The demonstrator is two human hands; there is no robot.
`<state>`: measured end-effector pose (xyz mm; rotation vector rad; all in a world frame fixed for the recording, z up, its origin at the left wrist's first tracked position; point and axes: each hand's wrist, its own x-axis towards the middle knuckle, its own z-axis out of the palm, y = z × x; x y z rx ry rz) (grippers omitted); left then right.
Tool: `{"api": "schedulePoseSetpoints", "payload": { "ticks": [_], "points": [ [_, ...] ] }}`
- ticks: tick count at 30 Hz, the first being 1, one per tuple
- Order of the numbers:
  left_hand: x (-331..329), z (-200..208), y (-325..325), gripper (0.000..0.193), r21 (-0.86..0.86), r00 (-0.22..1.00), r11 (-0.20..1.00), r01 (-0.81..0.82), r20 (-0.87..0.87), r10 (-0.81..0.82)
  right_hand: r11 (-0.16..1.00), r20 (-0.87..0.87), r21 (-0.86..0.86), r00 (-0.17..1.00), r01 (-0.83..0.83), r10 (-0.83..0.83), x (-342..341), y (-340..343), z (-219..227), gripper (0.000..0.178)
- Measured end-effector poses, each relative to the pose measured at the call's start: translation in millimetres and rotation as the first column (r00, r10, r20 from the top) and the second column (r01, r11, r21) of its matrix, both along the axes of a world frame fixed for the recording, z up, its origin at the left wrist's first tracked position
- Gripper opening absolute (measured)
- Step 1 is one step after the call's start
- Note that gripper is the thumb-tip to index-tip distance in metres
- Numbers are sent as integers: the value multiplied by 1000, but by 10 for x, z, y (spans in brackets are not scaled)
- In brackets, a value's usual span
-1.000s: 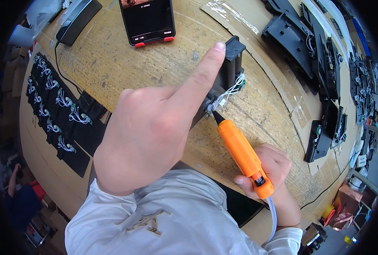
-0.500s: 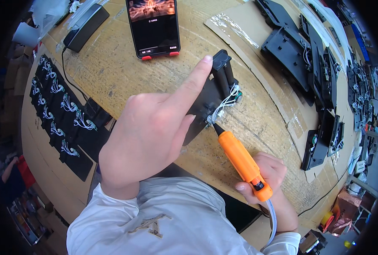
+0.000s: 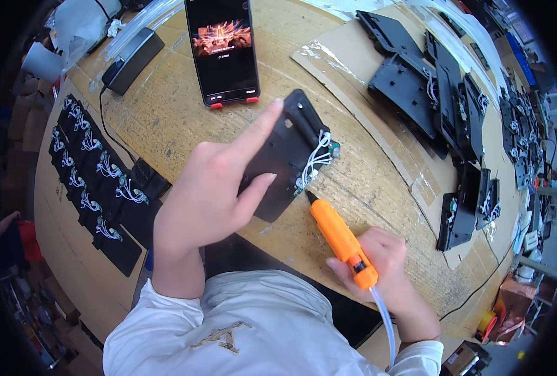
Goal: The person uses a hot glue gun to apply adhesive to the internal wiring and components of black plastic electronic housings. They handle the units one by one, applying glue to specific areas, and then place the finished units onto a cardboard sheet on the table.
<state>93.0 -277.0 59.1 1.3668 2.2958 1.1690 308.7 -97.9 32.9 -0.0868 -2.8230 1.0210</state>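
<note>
My left hand (image 3: 206, 185) grips a black plastic panel (image 3: 281, 147), its index finger stretched along to the far corner and its thumb over the face. White wires (image 3: 314, 160) loop along the panel's right edge between two small green circuit boards. The other fingers are hidden behind the back of the hand. In my right hand (image 3: 382, 257) is an orange hot glue gun (image 3: 341, 237), with a clear glue stick (image 3: 385, 319) trailing from its rear. Its black nozzle points at the lower circuit board (image 3: 299, 188); whether they touch, I cannot tell.
A phone (image 3: 225, 62) stands on a red-footed holder at the back. To the left, several black panels with wired boards (image 3: 97, 169) lie in rows on cardboard. More black plastic parts (image 3: 410, 91) are piled at the right. A black box (image 3: 133, 59) with a cable sits far left.
The panel has been tilted so its flat face shows more, and has shifted slightly left. The glue gun has moved a little left and down, with its nozzle still by the lower board.
</note>
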Motion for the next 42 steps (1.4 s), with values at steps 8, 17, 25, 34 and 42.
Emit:
{"api": "schedulePoseSetpoints", "payload": {
  "ticks": [8, 17, 25, 34, 42],
  "points": [
    [230, -230, -181, 77, 192, 982, 980, 50, 169, -84, 335, 6, -936, 957, 107, -289, 558, 349, -331, 59],
    [508, 202, -48, 78, -124, 996, 992, 11, -91, -22, 455, -141, -890, 965, -26, -222, 461, 325, -430, 63],
    [542, 191, -84, 79, -200, 990, 979, -29, -143, 0, 669, -26, -740, 991, 67, -127, 381, 354, -273, 60],
    [536, 186, -72, 80, -185, 991, 983, -5, -130, -19, 740, -62, -659, 971, 133, -230, 305, 300, -280, 56],
    [507, 137, -78, 80, -155, 995, 988, 8, -101, -24, 748, -27, -635, 962, 192, -271, 290, 267, -245, 52]
  ]
}}
